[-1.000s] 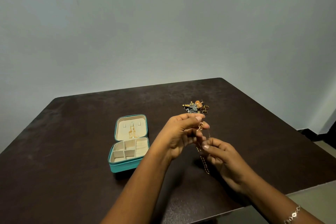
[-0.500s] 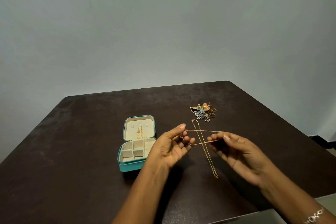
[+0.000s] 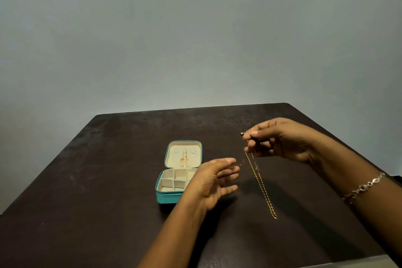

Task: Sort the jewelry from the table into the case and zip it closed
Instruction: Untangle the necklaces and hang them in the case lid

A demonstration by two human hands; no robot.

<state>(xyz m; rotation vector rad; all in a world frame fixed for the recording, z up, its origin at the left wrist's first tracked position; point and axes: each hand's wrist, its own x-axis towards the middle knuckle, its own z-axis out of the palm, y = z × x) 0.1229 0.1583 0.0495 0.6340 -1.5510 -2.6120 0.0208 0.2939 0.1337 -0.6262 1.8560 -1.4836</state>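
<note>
A small teal jewelry case lies open on the dark table, its cream compartments showing and a gold piece hanging in the lid. My right hand is raised to the right of the case and pinches a thin gold chain, which hangs down in a doubled strand toward the table. My left hand hovers beside the case's right edge with fingers spread and nothing in it. The pile of other jewelry is hidden behind my right hand.
A bracelet sits on my right wrist. The table's near right edge meets a lighter floor. A plain grey wall stands behind the table.
My left hand has let go of the chain and dropped toward the case. My right hand has lifted the chain up and to the right, so it now hangs doubled.
</note>
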